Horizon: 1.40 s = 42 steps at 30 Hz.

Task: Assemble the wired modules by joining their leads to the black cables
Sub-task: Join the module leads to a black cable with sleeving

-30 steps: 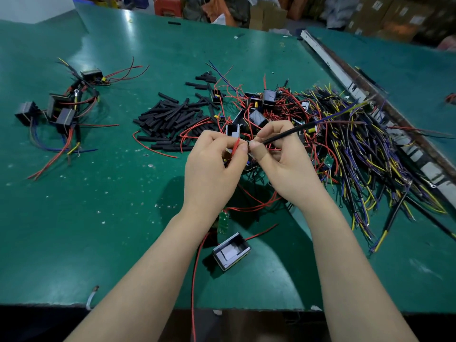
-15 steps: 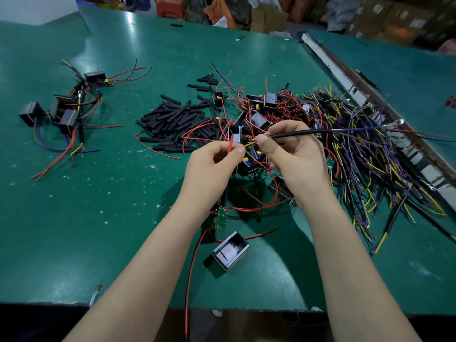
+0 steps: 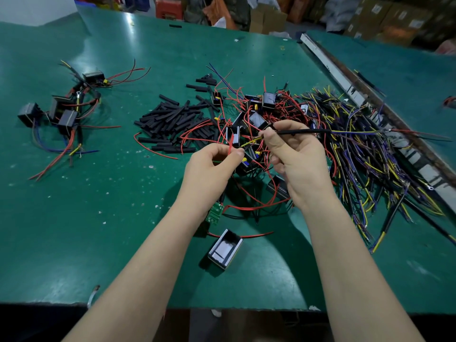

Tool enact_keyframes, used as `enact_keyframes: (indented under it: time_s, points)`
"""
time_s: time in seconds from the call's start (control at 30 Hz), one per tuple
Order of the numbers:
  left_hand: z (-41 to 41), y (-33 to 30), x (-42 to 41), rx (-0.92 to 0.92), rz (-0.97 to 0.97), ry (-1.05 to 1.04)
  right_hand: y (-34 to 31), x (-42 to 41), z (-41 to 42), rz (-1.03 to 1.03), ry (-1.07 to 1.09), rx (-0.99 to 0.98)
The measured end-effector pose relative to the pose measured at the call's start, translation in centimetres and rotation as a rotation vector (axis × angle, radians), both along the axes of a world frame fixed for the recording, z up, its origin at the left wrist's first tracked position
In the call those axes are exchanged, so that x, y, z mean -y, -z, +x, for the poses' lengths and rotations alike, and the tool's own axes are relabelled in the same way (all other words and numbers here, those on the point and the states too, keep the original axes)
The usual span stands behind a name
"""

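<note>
My left hand (image 3: 212, 169) pinches a red lead (image 3: 230, 147) between thumb and forefinger above the table's middle. My right hand (image 3: 293, 154) pinches a black cable (image 3: 306, 131) that runs off to the right; the cable's yellow inner wire (image 3: 250, 142) reaches across to my left fingertips. Below my left wrist hangs a small green circuit board (image 3: 215, 213) on red wires. An open black module housing (image 3: 225, 248) lies on the green table (image 3: 98, 218) near the front. Behind my hands sits a tangle of modules with red leads (image 3: 256, 112).
A heap of black sleeving pieces (image 3: 172, 119) lies left of the tangle. A big pile of black, yellow and purple cables (image 3: 370, 154) fills the right side beside a metal rail (image 3: 345, 77). Several wired modules (image 3: 61, 112) lie at the far left. Boxes stand behind the table.
My hands have drawn slightly apart, exposing the yellow wire between them. The black cable now lies level, where it slanted upward a second ago.
</note>
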State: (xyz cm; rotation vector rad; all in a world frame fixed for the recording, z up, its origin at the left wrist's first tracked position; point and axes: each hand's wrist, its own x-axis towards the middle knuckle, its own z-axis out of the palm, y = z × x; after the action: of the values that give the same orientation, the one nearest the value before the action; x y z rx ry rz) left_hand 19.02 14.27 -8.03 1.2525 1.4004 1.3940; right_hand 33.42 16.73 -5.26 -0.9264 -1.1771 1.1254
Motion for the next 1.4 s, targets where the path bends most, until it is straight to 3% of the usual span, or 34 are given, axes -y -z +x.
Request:
enact_keyframes:
  time_s: [0.2,0.3,0.37,0.57,1.03,1.4]
  points:
    - [0.03,-0.61,0.26,-0.066,0.236,-0.101,-0.13,-0.02,0.31,0.061,-0.009,0.096]
    - [0.06,-0.61,0.41,-0.171,0.233,-0.1,-0.01,0.02,0.46,0.205,0.004,0.396]
    - [0.23,-0.48,0.45,-0.299,0.208,-0.068,0.08,0.19,0.3,0.268,-0.008,0.482]
    - [0.35,-0.65,0.57,-0.402,0.241,-0.005,0.11,0.27,0.07,0.181,-0.018,0.307]
    - [0.66,-0.8,0.55,-0.202,0.198,-0.006,0.19,0.42,-0.2,0.224,-0.067,0.385]
    - [0.64,-0.99,0.69,-0.152,0.199,-0.017,0.25,0.32,-0.24,0.088,-0.067,0.218]
